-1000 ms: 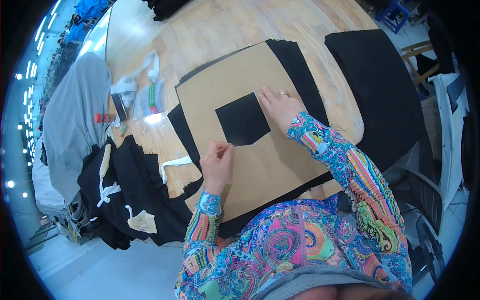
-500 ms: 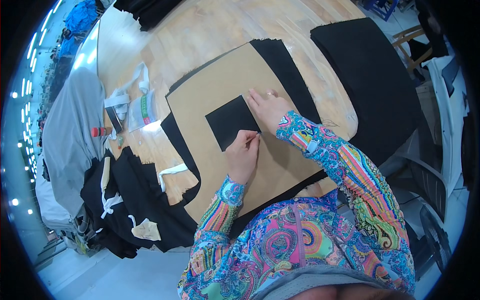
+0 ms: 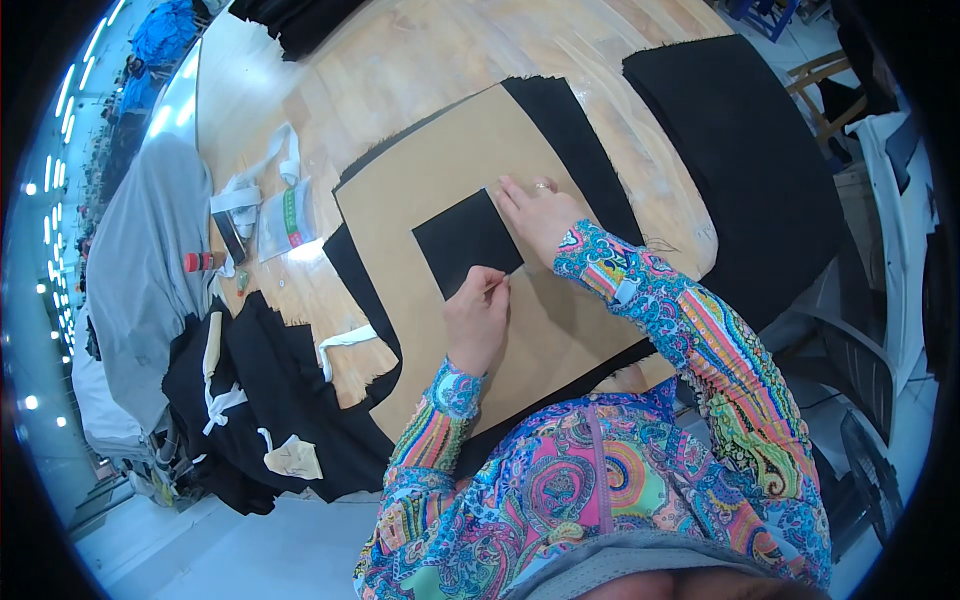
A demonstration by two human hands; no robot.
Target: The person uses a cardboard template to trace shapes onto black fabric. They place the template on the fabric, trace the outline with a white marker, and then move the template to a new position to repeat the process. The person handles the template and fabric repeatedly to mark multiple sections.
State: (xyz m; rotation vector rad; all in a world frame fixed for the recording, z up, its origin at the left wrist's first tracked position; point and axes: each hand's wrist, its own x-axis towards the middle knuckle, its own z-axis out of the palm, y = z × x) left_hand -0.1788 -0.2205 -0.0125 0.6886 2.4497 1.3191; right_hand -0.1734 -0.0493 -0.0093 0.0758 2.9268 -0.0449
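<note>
A tan pattern sheet with a square cut-out lies over black fabric pieces on the table. Through the opening shows a square of black cloth. My right hand rests on the sheet at the opening's right edge, its fingers stretched out and a ring on one of them. At the opening's near right corner, my left hand is closed in a pinch. A thin tip pokes out from its fingers, too small to name.
A black fabric stack hangs over the table's right edge. More black cloth, white strips, a clear plastic bag and a red-capped item lie left. A grey cover drapes beyond; a dark chair stands right.
My left hand has slid slightly left along the near edge of the square opening, still pinched. My right hand stays in place on the sheet.
</note>
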